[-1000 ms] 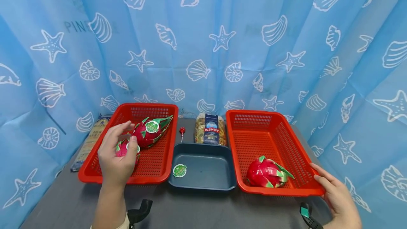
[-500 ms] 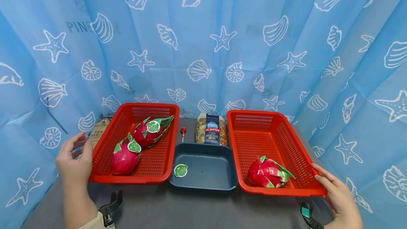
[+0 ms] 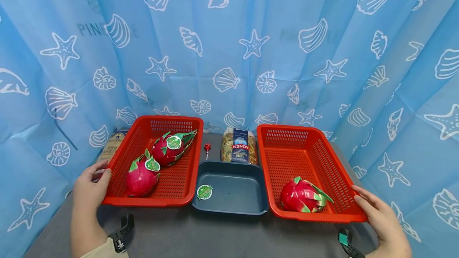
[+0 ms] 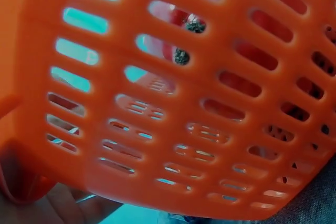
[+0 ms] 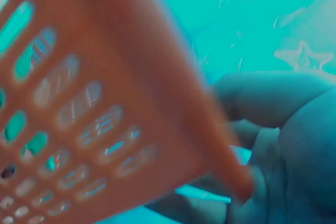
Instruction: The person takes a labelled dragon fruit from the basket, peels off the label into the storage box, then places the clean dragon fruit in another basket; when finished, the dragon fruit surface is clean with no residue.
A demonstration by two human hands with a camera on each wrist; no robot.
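Note:
On the left of the table, a red perforated plastic basket (image 3: 148, 201) bears two dragon fruits with round green stickers, one in front (image 3: 142, 181) and one behind (image 3: 167, 153). My left hand (image 3: 89, 190) grips that basket's left rim; in the left wrist view, fingers (image 4: 68, 205) reach beneath its slotted wall. A second red basket (image 3: 287, 130) stands at the right with a single dragon fruit (image 3: 300, 195) near its front. Its right rim is held by my right hand (image 3: 385, 222), whose fingers (image 5: 273, 95) pass around the outer edge in the right wrist view.
Between the baskets is a dark blue-grey tray (image 3: 231, 190) with a green sticker (image 3: 204, 192) inside. Behind it lie a lollipop (image 3: 207, 147) and a bag of Agnesi pasta (image 3: 239, 146). A packet (image 3: 112, 146) lies beyond the left basket. A blue seashell curtain (image 3: 229, 51) encloses the table.
My left hand has moved left from over the left basket, uncovering the front dragon fruit, and taken hold of the left rim. The right hand has stayed on the right basket.

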